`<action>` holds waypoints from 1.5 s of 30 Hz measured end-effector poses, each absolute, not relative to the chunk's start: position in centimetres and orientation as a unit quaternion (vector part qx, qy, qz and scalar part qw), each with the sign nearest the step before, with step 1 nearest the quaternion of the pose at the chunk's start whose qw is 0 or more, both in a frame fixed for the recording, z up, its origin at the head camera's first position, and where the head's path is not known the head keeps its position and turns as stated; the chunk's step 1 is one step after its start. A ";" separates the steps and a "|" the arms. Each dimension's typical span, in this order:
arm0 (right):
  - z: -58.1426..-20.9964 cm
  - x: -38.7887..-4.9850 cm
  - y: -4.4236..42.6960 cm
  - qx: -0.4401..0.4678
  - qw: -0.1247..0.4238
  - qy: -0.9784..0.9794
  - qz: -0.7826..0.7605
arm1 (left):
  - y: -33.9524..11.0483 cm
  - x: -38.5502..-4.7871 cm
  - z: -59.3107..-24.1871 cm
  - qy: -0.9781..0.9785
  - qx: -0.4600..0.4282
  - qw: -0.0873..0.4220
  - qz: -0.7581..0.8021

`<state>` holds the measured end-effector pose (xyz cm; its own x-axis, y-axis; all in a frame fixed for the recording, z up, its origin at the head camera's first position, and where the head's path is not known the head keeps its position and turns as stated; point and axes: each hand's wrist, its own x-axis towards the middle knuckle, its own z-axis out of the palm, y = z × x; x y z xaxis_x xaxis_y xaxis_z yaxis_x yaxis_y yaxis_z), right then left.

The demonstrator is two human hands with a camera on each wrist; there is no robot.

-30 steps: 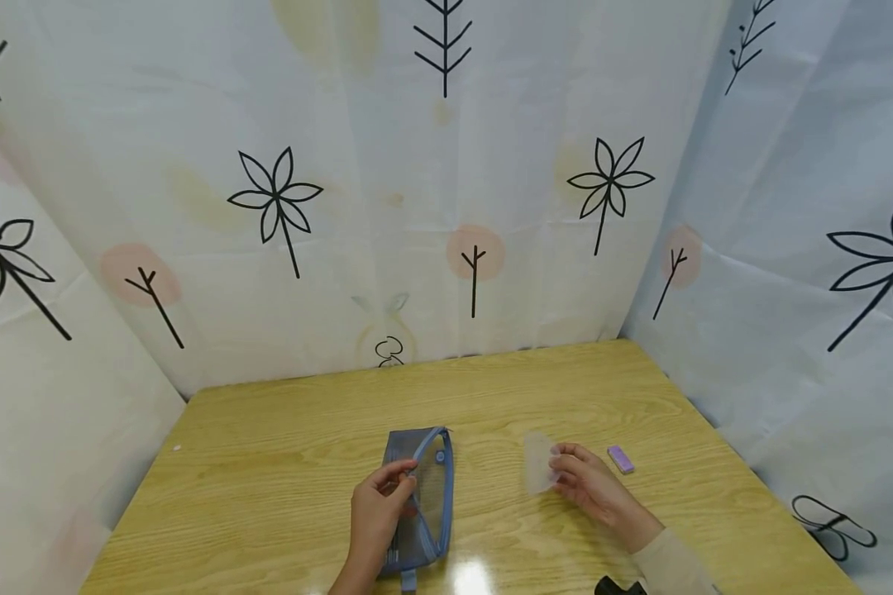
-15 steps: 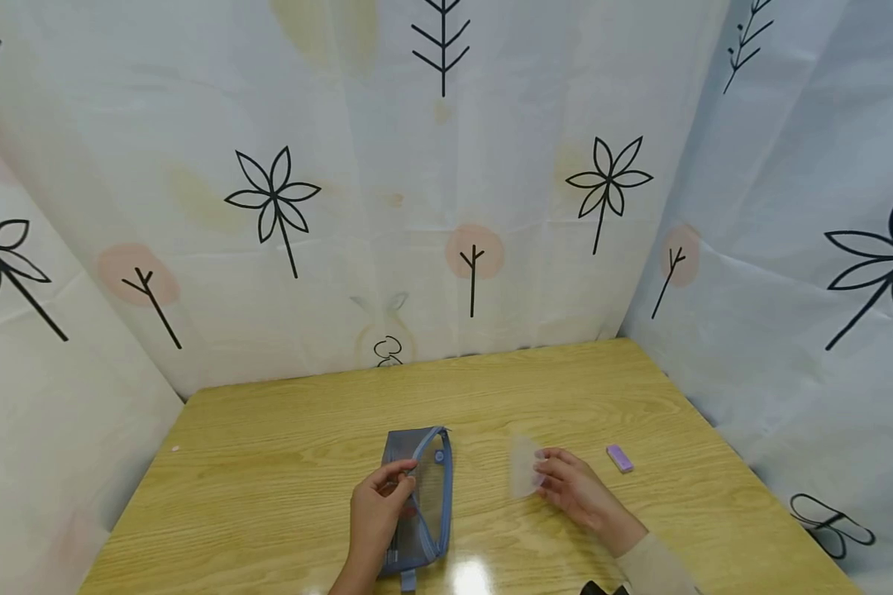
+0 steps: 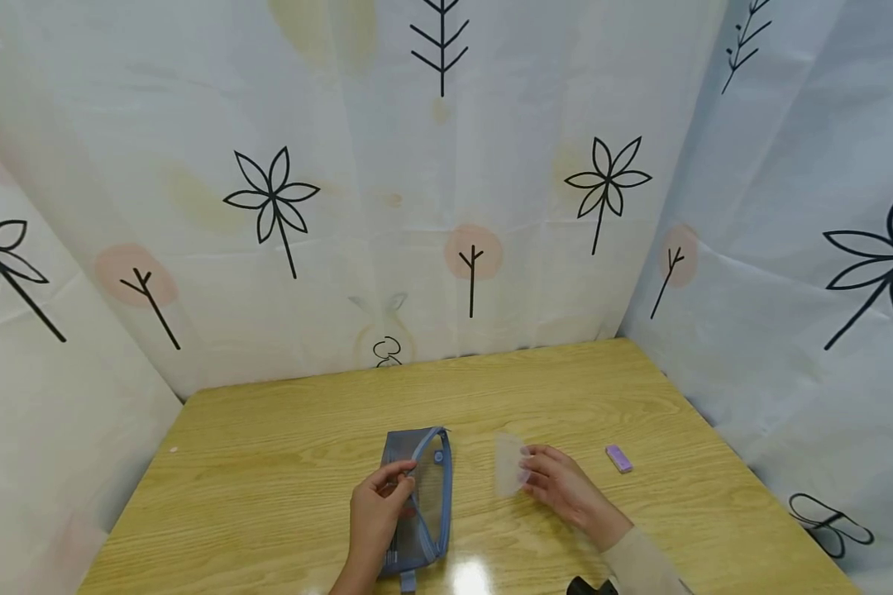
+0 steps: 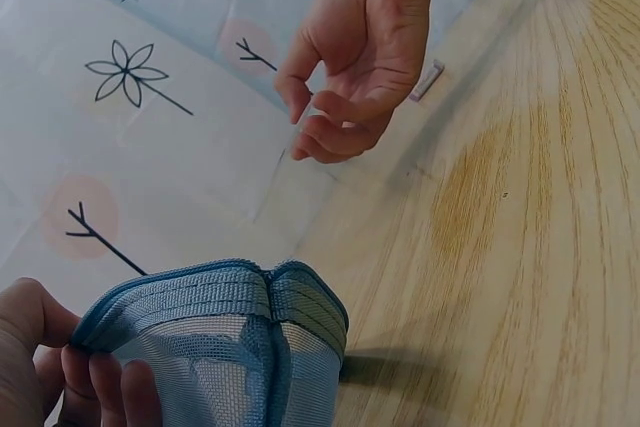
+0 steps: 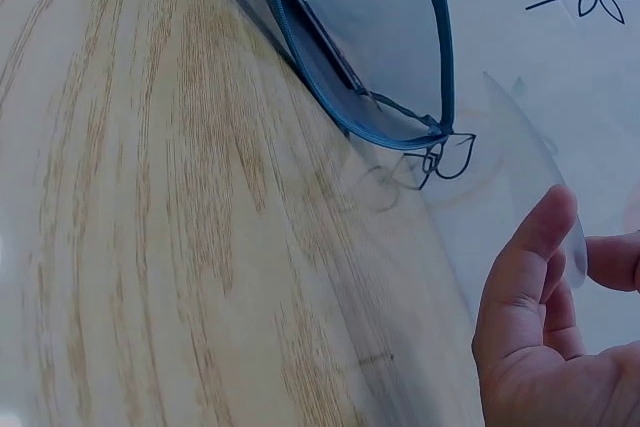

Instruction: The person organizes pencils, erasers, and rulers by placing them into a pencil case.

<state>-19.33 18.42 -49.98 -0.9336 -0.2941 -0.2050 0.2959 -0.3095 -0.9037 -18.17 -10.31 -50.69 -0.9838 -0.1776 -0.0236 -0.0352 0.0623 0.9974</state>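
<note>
A blue mesh pencil case (image 3: 405,445) stands on the table with its zip open. My left hand (image 3: 372,516) pinches one edge of its zipped mouth, seen closely in the left wrist view as a blue mesh case (image 4: 215,347). Right of the case, my right hand (image 3: 565,494) pinches a clear, half-round protractor (image 3: 508,467) between thumb and fingers, above the table. The right wrist view has the protractor (image 5: 535,162) near the case's open mouth, apart from it. A dark, slim item (image 5: 318,27) lies inside the case; its kind is unclear.
On the wooden table (image 3: 283,463) a purple eraser (image 3: 618,459) lies right of my right hand. A tiny white scrap (image 3: 174,449) is near the left edge. Patterned cloth (image 3: 387,207) walls the back and both sides. A black wrist device (image 3: 589,585) shows at the bottom.
My right hand has moved left with the protractor, closer to the pencil case. The left hand keeps its hold on the case, which has stayed in place.
</note>
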 end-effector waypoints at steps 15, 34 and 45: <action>-50.2 -20.0 16.4 -0.015 0.192 0.570 -0.798 | -10.3 -18.4 -50.6 -0.720 0.070 0.050 -0.689; -50.7 -20.6 12.7 -0.029 0.220 0.563 -0.796 | -10.3 -18.1 -50.5 -0.721 0.072 0.051 -0.687; -51.0 -20.9 11.0 -0.020 0.225 0.571 -0.789 | -10.2 -18.0 -50.5 -0.723 0.075 0.046 -0.686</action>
